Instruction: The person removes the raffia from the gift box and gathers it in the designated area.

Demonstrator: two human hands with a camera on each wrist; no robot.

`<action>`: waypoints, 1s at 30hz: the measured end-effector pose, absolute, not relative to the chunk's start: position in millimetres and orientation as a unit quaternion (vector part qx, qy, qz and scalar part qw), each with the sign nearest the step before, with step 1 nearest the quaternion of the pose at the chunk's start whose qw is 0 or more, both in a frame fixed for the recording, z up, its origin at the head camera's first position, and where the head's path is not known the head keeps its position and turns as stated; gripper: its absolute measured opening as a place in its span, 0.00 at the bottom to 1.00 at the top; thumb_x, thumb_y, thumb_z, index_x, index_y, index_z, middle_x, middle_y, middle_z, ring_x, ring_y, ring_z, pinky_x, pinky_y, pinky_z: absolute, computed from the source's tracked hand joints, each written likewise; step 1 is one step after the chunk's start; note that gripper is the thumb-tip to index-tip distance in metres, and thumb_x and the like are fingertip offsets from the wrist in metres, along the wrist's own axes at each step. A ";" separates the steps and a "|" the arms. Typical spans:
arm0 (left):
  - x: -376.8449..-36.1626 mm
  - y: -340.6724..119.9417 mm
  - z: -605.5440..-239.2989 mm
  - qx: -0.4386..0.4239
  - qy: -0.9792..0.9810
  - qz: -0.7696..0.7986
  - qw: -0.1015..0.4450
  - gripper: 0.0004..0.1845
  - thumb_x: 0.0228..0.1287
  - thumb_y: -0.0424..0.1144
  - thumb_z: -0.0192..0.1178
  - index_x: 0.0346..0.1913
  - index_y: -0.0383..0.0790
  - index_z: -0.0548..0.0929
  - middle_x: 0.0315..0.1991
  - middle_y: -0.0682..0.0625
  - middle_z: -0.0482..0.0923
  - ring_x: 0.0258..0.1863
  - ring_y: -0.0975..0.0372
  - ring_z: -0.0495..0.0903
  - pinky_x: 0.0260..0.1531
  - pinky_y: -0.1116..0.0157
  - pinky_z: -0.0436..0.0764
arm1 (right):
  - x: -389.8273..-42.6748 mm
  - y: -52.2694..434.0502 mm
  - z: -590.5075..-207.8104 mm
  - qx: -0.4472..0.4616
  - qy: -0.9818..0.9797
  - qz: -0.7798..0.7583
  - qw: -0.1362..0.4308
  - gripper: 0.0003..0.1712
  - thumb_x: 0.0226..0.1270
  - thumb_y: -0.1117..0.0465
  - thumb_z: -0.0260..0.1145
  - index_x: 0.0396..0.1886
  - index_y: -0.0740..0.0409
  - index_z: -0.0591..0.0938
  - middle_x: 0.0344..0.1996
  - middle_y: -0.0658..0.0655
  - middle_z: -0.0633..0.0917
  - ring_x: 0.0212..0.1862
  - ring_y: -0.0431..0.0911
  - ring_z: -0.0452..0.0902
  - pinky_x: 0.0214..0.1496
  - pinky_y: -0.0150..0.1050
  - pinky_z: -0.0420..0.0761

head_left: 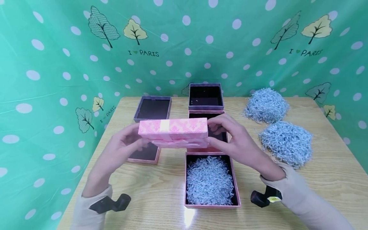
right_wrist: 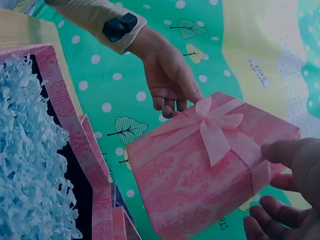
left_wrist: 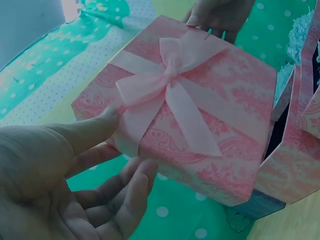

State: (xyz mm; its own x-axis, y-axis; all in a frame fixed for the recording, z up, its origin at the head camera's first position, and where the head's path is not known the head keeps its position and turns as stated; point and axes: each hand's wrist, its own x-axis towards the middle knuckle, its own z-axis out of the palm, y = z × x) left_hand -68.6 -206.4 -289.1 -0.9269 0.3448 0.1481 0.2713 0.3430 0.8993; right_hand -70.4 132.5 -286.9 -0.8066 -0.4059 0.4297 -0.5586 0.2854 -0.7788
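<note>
Both hands, the left hand (head_left: 122, 145) and right hand (head_left: 234, 139), pinch opposite ends of the pink patterned cardboard lid with satin bow (head_left: 173, 131), above the desk (head_left: 149, 185) centre. The smooth lid could slip, dropping onto the pink open box of crinkly shredded paper (head_left: 211, 180) at the near edge.

Box lid (head_left: 173, 128): pink, pale damask print, satin pink ribbon and bow (left_wrist: 170, 75). Open box (head_left: 188, 179): pink patterned walls, black interior, pale blue paper shred (head_left: 209, 180). Far-edge boxes (head_left: 206, 96): purple, dark inside. Desk (head_left: 149, 191): light woodgrain. Backdrop (head_left: 57, 64): green, white polka dots, trees.
</note>
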 end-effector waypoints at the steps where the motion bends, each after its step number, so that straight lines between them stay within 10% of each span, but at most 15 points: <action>1: -69.0 -205.9 -289.0 0.185 0.818 0.544 0.037 0.21 0.65 0.32 0.60 0.60 0.43 0.75 0.42 0.53 0.82 0.36 0.58 0.83 0.35 0.65 0.84 | -70.3 132.1 -286.7 0.297 -0.802 0.512 0.079 0.23 0.59 0.68 0.70 0.54 0.55 0.77 0.39 0.52 0.78 0.40 0.44 0.78 0.41 0.30 0.82; 23: -65.6 -215.7 -290.0 0.124 0.780 0.609 0.076 0.21 0.76 0.43 0.45 0.66 0.39 0.67 0.62 0.39 0.67 0.49 0.63 0.81 0.50 0.70 0.82 | -64.2 105.6 -300.5 0.142 -0.671 0.721 -0.102 0.19 0.71 0.64 0.58 0.59 0.62 0.69 0.54 0.62 0.73 0.51 0.47 0.78 0.53 0.39 0.83; 30: -60.0 -232.6 -287.4 0.131 0.783 0.595 0.125 0.24 0.74 0.39 0.48 0.70 0.47 0.62 0.59 0.40 0.69 0.54 0.62 0.77 0.50 0.68 0.81 | -63.5 98.3 -308.6 0.094 -0.648 0.736 -0.168 0.36 0.66 0.66 0.62 0.70 0.59 0.57 0.60 0.61 0.66 0.49 0.45 0.79 0.53 0.37 0.82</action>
State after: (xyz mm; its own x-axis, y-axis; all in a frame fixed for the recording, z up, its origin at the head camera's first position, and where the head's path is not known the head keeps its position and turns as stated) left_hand -60.0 -232.6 -287.4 -0.9341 0.3548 -0.0403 0.0560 0.2570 0.9648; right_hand -63.5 98.3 -308.6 -0.9258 -0.3694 -0.0805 0.1266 -0.1024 -0.9867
